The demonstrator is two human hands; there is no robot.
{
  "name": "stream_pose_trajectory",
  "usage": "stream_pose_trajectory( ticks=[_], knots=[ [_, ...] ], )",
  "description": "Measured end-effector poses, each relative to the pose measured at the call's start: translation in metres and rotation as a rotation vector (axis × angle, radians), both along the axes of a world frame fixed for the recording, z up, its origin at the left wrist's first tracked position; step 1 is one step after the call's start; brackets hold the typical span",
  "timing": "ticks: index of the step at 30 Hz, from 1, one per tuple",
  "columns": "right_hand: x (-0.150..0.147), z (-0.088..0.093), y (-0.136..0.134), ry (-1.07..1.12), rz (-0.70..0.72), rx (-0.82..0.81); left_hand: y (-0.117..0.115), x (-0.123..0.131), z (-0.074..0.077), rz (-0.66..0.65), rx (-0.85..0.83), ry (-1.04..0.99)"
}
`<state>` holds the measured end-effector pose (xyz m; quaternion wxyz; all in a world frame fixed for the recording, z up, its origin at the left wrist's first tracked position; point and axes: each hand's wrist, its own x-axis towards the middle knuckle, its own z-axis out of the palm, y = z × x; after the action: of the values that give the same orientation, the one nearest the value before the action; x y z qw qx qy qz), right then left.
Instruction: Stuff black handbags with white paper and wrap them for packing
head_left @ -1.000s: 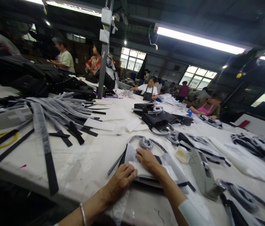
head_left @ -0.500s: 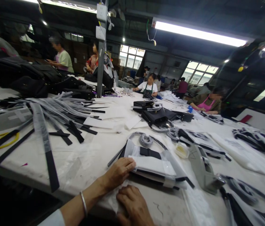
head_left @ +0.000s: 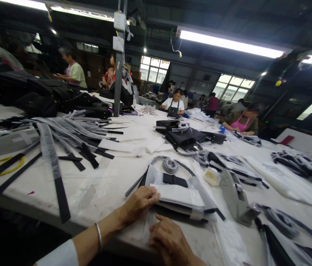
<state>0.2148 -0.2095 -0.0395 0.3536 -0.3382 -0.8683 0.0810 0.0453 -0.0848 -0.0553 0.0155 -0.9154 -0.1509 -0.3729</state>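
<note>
A flat black handbag (head_left: 175, 180), covered with clear film and a white sheet (head_left: 176, 195), lies at the table's near side. My left hand (head_left: 141, 198), with a silver bangle at the wrist, grips the bag's near left corner, its fingers closed over the sheet's edge. Lower and to the right, my right hand (head_left: 171, 236) is just in front of the bag, fingers curled. Whatever it may hold is hidden. Thin clear plastic (head_left: 141, 232) lies between my hands at the table edge. Behind the bag sits a coiled, wrapped strap (head_left: 170, 165).
A grey tape dispenser (head_left: 236, 199) and a small clear tub (head_left: 212, 177) stand right of the bag. Film-wrapped black straps (head_left: 52, 162) spread over the left side, some overhanging the edge. More black bags (head_left: 186, 137) lie farther back. Several people work beyond a metal post (head_left: 119, 74).
My right hand has shifted right, away from my left hand, along the front of the bag. My left hand stays on the bag's corner. The view has tilted slightly.
</note>
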Motion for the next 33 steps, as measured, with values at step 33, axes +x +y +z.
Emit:
stream_pose_trajectory(
  ticks=[33],
  knots=[
    [0.011, 0.050, 0.045, 0.187, -0.210, -0.093, -0.032, 0.007, -0.007, 0.143, -0.141, -0.130]
  ],
)
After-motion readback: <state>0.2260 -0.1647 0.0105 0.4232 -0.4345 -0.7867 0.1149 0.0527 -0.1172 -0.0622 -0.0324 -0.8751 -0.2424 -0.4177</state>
